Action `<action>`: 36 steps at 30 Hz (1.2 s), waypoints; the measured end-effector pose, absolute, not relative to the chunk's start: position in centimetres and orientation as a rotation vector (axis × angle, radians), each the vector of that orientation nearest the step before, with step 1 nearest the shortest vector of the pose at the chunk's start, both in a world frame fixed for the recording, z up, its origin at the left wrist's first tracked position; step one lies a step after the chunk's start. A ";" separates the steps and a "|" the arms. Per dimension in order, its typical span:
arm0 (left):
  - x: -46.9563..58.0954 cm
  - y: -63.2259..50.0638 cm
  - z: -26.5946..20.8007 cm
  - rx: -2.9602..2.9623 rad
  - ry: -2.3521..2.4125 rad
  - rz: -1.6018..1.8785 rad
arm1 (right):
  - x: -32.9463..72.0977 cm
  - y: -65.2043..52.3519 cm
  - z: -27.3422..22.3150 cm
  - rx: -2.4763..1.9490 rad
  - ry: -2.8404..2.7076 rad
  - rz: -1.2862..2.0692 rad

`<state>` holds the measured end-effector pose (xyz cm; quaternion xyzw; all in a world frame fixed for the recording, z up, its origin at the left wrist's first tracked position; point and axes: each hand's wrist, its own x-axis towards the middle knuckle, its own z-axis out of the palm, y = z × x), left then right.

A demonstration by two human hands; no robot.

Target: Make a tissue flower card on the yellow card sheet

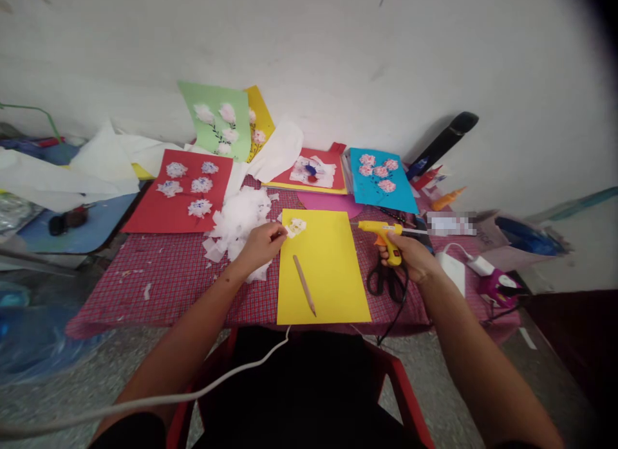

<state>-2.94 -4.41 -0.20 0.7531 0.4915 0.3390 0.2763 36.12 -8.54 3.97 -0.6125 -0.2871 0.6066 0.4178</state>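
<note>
White cable [159, 401]; hands [263, 246] apart, right [408, 253] gripping glue gun [379, 227].

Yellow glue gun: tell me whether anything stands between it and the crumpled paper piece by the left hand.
Nothing visible does. Between the glue gun, held in the right hand, and the crumpled paper piece lies bare yellow sheet; the pencil lies lower in the picture, off that line.

Yellow glue gun [374, 226] in the right hand [404, 253], white tissue [241, 214] beside the left hand [264, 244], yellow sheet [333, 262] between, red checked cloth [164, 278] beneath.
</note>
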 end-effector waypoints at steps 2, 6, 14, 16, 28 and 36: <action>-2.9 -4.4 -0.1 2.020 1.321 0.916 | 35.7 -7.9 4.1 -1.509 -0.762 1.540; -3.0 -4.4 -0.1 2.013 1.332 0.914 | 35.0 -6.9 4.0 -1.524 -0.792 1.582; -3.0 -4.2 -0.5 2.026 1.314 0.915 | 35.1 -6.5 4.0 -1.841 -0.941 1.551; -3.1 -4.2 -0.6 2.019 1.321 0.913 | 35.0 -6.3 4.3 -1.960 -1.119 1.498; -3.1 -4.2 -0.6 2.023 1.312 0.907 | 26.0 -10.7 7.2 -2.068 -2.377 0.360; -3.2 -4.3 -0.7 2.003 1.325 0.922 | 17.2 -11.4 5.6 -1.947 -2.681 0.531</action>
